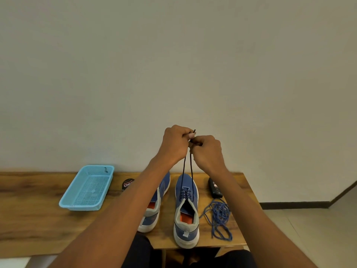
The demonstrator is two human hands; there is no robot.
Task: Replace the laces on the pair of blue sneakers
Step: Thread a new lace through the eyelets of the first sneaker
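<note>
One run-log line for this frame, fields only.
left hand: pinches dark lace end | right hand: pinches other end | right blue sneaker: laced, ends raised | loose blue laces: on wooden table

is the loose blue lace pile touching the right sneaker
Apart. The head view shows bare table between the lace pile and the right sneaker.

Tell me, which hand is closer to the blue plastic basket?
Left. The left hand is raised above the sneakers, right of the light blue plastic mesh basket, pinching the dark lace. The right hand is just beyond it, farther right.
</note>
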